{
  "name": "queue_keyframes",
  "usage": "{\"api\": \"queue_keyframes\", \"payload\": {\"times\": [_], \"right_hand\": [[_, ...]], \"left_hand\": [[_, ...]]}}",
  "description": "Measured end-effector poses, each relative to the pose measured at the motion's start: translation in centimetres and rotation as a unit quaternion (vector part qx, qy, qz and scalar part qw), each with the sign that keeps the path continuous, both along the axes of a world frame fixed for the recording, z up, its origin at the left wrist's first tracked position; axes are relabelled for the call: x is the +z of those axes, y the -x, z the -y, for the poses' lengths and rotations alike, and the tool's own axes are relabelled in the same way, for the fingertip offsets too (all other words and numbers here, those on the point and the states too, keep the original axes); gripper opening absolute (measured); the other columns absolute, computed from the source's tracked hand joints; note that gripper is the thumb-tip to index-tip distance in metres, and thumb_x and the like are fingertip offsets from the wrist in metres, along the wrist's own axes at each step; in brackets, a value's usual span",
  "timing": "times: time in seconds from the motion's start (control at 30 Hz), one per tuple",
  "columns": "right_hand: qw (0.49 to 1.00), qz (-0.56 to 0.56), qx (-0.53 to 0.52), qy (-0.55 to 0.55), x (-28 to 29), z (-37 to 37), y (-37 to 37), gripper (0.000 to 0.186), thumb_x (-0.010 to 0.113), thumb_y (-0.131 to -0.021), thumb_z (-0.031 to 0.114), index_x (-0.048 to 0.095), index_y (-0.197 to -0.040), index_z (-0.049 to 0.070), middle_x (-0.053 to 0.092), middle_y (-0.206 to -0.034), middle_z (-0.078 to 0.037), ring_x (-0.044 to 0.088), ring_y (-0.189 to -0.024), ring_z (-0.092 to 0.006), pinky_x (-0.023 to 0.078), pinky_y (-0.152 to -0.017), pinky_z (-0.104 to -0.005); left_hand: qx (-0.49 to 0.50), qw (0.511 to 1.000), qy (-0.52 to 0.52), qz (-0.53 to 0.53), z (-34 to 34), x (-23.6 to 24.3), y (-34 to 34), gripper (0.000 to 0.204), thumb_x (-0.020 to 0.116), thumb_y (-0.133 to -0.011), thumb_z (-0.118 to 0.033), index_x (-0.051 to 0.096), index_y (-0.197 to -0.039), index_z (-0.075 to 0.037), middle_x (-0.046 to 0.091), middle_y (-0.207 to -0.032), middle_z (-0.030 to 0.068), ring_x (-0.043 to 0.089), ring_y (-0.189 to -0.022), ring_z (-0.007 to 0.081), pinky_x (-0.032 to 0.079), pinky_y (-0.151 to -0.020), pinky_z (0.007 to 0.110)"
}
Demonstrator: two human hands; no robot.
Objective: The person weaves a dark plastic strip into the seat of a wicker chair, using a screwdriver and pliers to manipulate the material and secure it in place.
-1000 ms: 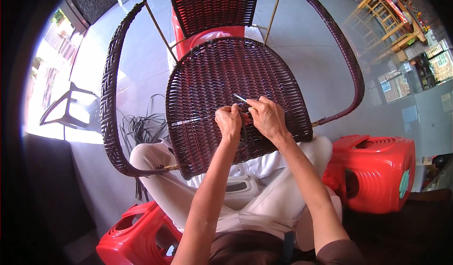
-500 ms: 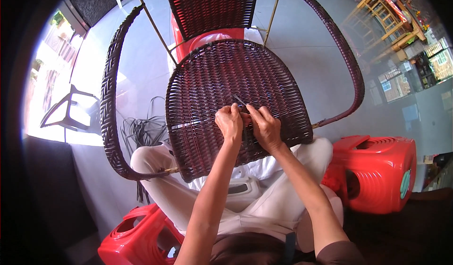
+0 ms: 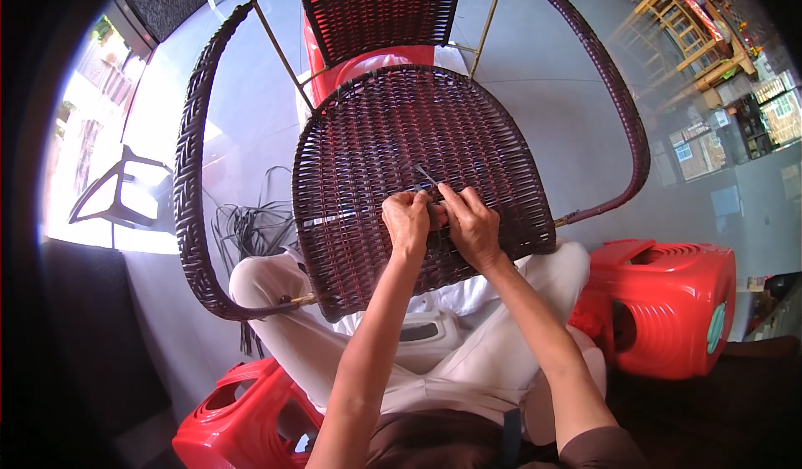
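A dark brown woven rattan chair lies tipped toward me, its seat (image 3: 376,143) resting over my lap. Both hands meet on the lower middle of the seat. My left hand (image 3: 408,218) pinches the weave with its fingers curled. My right hand (image 3: 469,223) grips a thin metal tool (image 3: 424,173) whose tip pokes up out of the weave just above my fingers. The woven backrest (image 3: 376,5) is at the top, with woven armrests curving down the left (image 3: 190,177) and right (image 3: 622,110).
Red plastic stools stand at my right (image 3: 668,302), lower left (image 3: 238,415) and under the chair's back (image 3: 363,64). A bundle of loose dark rattan strands (image 3: 251,223) lies on the grey floor to the left. Wooden furniture (image 3: 685,26) stands far right.
My hands have drawn closer together on the seat, and the tool tip has shifted slightly. The chair has stayed in place.
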State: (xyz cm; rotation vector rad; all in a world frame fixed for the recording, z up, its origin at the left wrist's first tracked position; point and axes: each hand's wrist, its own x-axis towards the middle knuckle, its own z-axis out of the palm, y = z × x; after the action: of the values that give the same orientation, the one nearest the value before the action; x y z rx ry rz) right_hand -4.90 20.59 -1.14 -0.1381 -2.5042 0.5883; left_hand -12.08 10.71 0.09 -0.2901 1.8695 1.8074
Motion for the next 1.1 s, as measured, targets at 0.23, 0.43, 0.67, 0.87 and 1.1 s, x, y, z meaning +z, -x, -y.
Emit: {"api": "queue_keyframes", "payload": {"times": [0.23,0.43,0.67,0.87,1.1], "right_hand": [[1.0,0.004,0.001,0.009,-0.1,-0.1,0.0,0.029,0.057,-0.082,0.005,0.062,-0.11,0.007,0.055,-0.076,-0.01,0.062,-0.059,-0.0263,0.05,-0.048,-0.0347],[0.998,0.025,-0.029,0.045,1.1,-0.1,-0.4,0.025,0.06,-0.082,0.008,0.063,-0.107,0.006,0.057,-0.077,-0.009,0.062,-0.062,-0.0259,0.05,-0.052,-0.0341],[0.997,0.062,-0.01,0.036,2.7,-0.7,0.8,0.021,0.063,-0.081,0.009,0.065,-0.102,0.006,0.057,-0.075,-0.009,0.062,-0.062,-0.0265,0.051,-0.054,-0.0346],[0.995,0.1,-0.002,0.02,3.6,-0.8,1.7,0.021,0.062,-0.081,0.009,0.066,-0.101,0.006,0.058,-0.074,-0.011,0.062,-0.063,-0.0269,0.05,-0.055,-0.0356],[0.99,0.137,-0.022,0.008,4.1,-0.9,1.9,0.021,0.063,-0.08,0.009,0.067,-0.1,0.005,0.059,-0.075,-0.012,0.062,-0.064,-0.0267,0.05,-0.058,-0.0353]], "left_hand": [[0.027,1.0,-0.007,-0.003,-0.7,-0.1,0.0,0.021,0.053,-0.089,-0.011,0.062,-0.08,0.006,0.065,-0.066,0.0131,0.062,-0.051,0.0163,0.053,-0.046,0.025],[0.023,1.0,-0.007,-0.001,-0.5,-0.1,0.4,0.021,0.052,-0.089,-0.01,0.061,-0.079,0.006,0.064,-0.065,0.0134,0.062,-0.051,0.0167,0.053,-0.046,0.026],[0.025,0.999,-0.033,0.004,-0.2,-0.6,0.4,0.025,0.052,-0.089,-0.012,0.061,-0.077,0.009,0.063,-0.061,0.0133,0.061,-0.048,0.0169,0.051,-0.044,0.026],[0.023,0.999,-0.029,-0.007,-0.4,-0.7,0.3,0.027,0.051,-0.089,-0.013,0.061,-0.077,0.009,0.063,-0.06,0.0129,0.061,-0.047,0.0166,0.051,-0.044,0.026],[0.019,0.999,-0.046,0.004,-0.3,-0.6,0.2,0.026,0.051,-0.09,-0.013,0.061,-0.078,0.009,0.063,-0.061,0.0136,0.062,-0.049,0.017,0.052,-0.044,0.027]]}}
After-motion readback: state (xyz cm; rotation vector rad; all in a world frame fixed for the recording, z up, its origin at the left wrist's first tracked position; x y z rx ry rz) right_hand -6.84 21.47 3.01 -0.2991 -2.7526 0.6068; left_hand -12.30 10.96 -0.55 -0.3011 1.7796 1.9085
